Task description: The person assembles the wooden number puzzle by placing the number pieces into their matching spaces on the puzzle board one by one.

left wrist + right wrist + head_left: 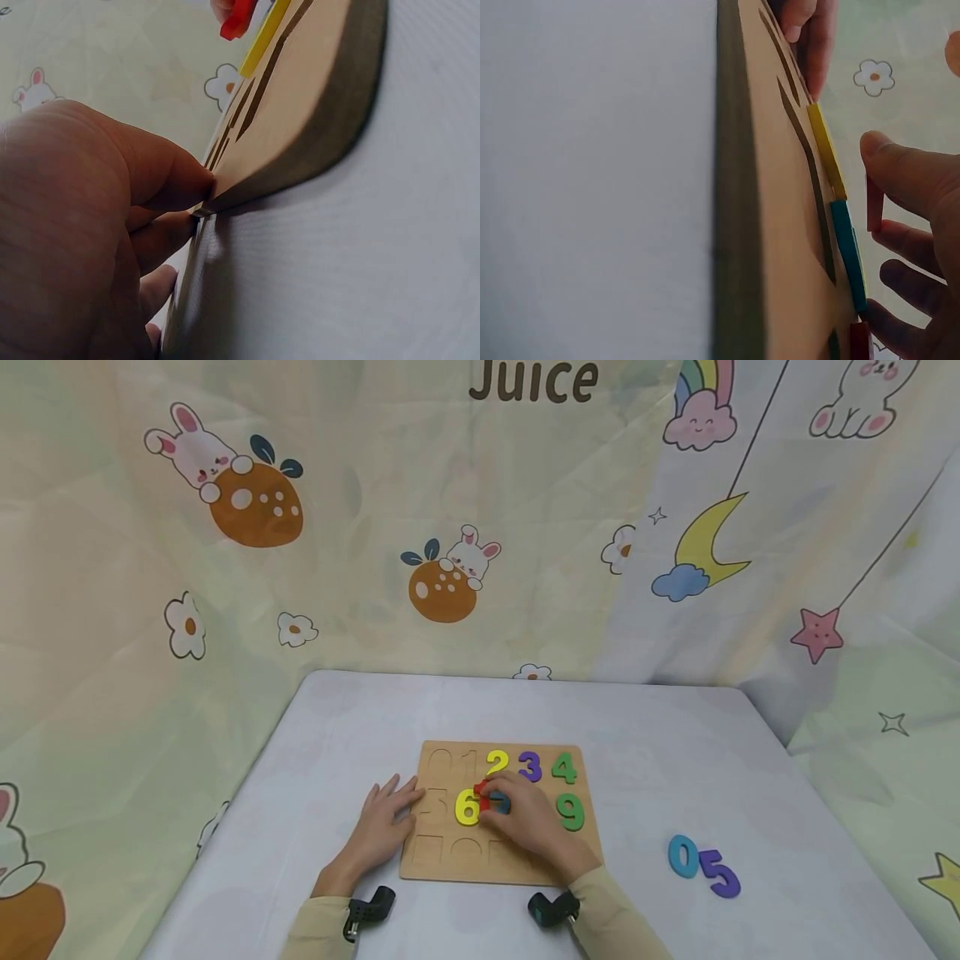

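My right hand [528, 814] pinches a red number piece [482, 793] above the wooden number board [442, 863], between thumb and fingertips. In the right wrist view the red piece [874, 204] shows edge-on, clear of the board; its digit cannot be read. Beside it on the board lie a yellow 6 [467, 808] and a blue piece [501, 805] partly hidden by my fingers. Another red piece [861, 341] shows low in the right wrist view. With fingers spread, my left hand [382, 827] touches the board's left edge; its thumb and fingertips [201, 180] meet that edge.
Yellow 2 [497, 762], purple 3 [529, 767], green 4 [564, 768] and green 9 [571, 812] sit on the board. Empty outlines show along its left and front. A blue 0 [683, 857] and purple 5 [720, 873] lie right on the white table [637, 727].
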{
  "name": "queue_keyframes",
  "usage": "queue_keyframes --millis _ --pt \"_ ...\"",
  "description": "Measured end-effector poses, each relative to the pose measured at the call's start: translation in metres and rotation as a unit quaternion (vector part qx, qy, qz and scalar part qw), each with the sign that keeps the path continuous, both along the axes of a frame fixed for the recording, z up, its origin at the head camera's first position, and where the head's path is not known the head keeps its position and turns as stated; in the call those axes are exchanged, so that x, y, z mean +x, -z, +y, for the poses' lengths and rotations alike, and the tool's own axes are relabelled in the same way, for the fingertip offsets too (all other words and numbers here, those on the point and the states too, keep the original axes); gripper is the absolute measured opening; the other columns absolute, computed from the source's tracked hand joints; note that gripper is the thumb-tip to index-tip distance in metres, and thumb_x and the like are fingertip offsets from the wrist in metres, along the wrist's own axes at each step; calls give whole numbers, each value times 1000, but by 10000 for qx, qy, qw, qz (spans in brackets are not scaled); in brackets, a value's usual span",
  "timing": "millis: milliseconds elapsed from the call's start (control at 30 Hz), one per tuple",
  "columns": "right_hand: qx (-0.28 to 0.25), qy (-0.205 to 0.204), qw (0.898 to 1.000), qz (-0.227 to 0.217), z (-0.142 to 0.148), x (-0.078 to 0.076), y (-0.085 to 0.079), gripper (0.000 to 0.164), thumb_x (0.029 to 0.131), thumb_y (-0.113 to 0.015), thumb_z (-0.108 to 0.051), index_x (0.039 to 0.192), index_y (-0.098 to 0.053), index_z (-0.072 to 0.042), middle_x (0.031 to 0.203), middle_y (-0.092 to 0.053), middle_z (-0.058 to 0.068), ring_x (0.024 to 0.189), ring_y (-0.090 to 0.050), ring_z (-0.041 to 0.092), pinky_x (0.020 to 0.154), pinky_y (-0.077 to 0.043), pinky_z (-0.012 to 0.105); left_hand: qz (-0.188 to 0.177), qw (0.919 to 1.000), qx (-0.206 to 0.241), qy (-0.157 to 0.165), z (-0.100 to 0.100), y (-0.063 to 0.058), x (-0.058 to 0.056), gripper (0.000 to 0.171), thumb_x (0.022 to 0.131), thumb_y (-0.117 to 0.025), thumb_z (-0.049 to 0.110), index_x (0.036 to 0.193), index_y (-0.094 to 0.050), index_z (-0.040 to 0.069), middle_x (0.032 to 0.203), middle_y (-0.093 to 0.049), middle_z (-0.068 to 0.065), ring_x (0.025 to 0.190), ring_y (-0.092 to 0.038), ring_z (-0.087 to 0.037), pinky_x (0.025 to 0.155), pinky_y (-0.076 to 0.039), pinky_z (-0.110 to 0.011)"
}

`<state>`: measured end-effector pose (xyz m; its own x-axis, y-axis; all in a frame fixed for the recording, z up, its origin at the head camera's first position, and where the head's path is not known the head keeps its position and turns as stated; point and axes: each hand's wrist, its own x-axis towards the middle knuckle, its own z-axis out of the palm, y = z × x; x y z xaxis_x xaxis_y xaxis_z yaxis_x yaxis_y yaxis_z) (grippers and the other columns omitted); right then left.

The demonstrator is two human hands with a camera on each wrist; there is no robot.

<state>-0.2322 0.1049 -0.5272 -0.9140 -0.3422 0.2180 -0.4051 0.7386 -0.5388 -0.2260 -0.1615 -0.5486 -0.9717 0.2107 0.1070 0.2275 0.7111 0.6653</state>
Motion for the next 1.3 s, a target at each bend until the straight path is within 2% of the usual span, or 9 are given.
queue_keyframes --millis 167,500,767,1067,1300 --pt "-14 7 10000 -83 -1 -4 -3 31 83 -78 -35 110 -69 -23 124 -60 -8 119 -55 16 101 -50 36 -37 10000 -51 -5 0 0 0 41 90 -60 9 132 -62 10 152 -43 -3 148 -19 -30 122 -1 -49" --pt "49 -85 9999 27 -2 -10 -11 32 84 -77 -33 111 -69 -21 131 -60 0 127 -52 24 105 -47 44 -15 10000 7 -7 -1 1 -1 42 90 -60 8 131 -62 10 151 -43 -3 148 -20 -30 122 -1 -50" --pt "248 -16 9997 -9 -2 -16 -13 33 84 -77 -36 112 -69 -20 131 -59 0 129 -49 23 108 -44 42 -8 10000 -22 7 -1 1 -1 42 90 -60 9 132 -62 11 152 -43 -2 148 -20 -29 122 -1 -48" --pt "507 -34 9986 155 -4 -24 -13 34 81 -79 -38 110 -70 -21 121 -63 -4 120 -54 19 103 -48 37 59 10000 -16 11 -1 1 0 41 89 -60 8 130 -62 9 151 -44 -4 148 -21 -31 122 -1 -50" --pt "531 -194 9979 324 -7 -35 -10 27 81 -79 -36 100 -70 -19 112 -66 -7 111 -57 19 97 -49 35 21 10000 -2 -12 -1 1 1 41 90 -60 8 131 -62 9 151 -44 -4 148 -20 -30 122 -1 -49"
